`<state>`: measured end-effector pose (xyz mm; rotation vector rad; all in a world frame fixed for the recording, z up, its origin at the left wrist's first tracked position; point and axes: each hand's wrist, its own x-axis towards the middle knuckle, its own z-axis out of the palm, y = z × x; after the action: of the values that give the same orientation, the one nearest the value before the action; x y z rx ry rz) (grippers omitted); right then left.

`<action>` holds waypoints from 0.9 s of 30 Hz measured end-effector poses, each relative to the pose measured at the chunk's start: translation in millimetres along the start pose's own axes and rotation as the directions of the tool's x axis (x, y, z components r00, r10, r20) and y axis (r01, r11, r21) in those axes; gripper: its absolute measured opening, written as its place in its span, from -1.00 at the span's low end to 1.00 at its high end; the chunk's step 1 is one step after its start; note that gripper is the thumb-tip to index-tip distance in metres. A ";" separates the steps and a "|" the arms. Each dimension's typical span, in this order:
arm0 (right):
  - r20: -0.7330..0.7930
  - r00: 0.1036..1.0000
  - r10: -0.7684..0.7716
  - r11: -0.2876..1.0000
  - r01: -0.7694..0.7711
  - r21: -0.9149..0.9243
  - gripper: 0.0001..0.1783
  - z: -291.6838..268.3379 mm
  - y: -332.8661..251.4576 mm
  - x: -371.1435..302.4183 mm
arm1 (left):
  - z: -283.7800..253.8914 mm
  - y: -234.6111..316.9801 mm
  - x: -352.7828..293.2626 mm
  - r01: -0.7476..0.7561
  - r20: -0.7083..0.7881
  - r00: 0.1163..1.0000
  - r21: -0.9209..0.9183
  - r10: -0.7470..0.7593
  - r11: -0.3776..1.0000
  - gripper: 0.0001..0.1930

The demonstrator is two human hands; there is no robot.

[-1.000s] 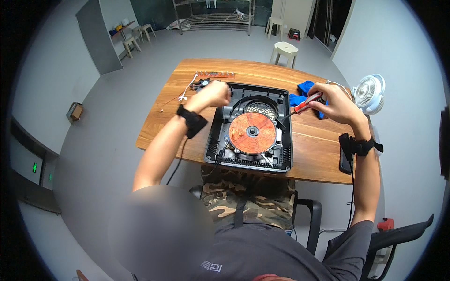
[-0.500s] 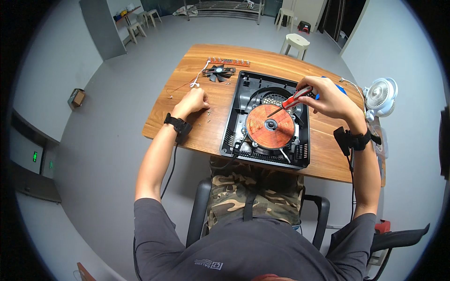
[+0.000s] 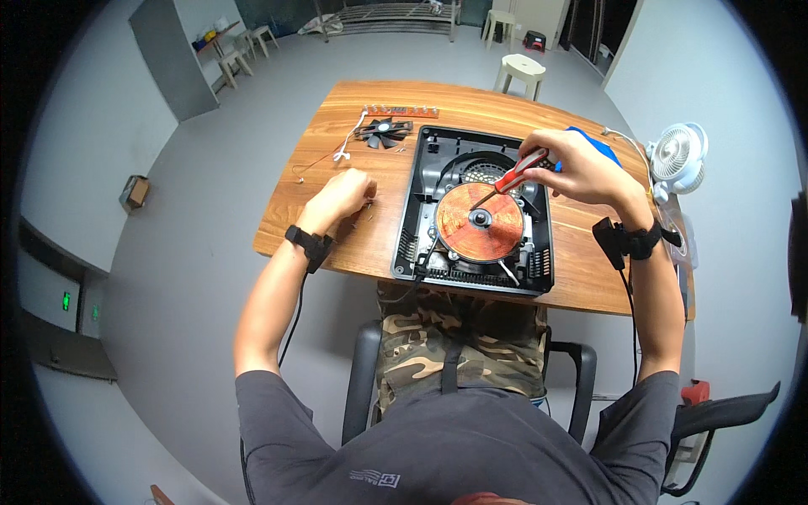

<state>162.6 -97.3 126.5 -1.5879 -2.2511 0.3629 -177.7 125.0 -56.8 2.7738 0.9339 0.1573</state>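
My right hand (image 3: 574, 168) grips a red-handled screwdriver (image 3: 510, 178), its shaft slanting down to the left. The tip is over the round copper coil (image 3: 459, 227), close to its dark hub; whether it touches cannot be told. Under the coil lies the open black housing of an induction cooker (image 3: 407, 227), with wires and parts inside. Left of the housing, my left hand (image 3: 343, 195) rests on the table with its fingers curled and pressed together. Small screws (image 3: 369, 205) lie at its fingertips; anything pinched there is too small to make out.
Beyond my left hand are a black cooling fan (image 3: 384, 132), a narrow circuit board (image 3: 404, 111) and a white cable (image 3: 352, 135). Something blue (image 3: 593, 147) lies behind my right hand. A white desk fan (image 3: 678, 160) stands at the right edge of the wooden table (image 3: 581, 278).
My left hand has shifted slightly toward me, its fingertips now over the screws. The screwdriver tip is a little nearer the coil's hub. The whole view has shifted slightly.
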 end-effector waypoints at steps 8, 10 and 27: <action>-0.052 0.995 -0.080 0.996 0.078 -0.038 -0.67 -7.1 10.4 -20.4 | 4.9 6.1 12.4 -0.004 0.062 0.998 0.040 0.002 0.999 -0.88; -0.045 0.997 -0.058 0.998 0.057 -0.018 -0.69 -11.8 9.4 -28.2 | 1.1 15.0 13.0 -0.013 0.077 0.997 0.037 0.010 0.999 -0.89; -0.108 0.991 -0.080 0.997 0.080 -0.007 -0.70 -14.2 34.4 -56.2 | -0.7 28.9 19.9 0.021 0.055 0.998 0.070 -0.025 0.997 -0.85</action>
<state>214.9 -138.7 117.3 -1.4768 -2.2261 0.2463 -145.2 114.8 -48.8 2.8133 0.9752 0.0446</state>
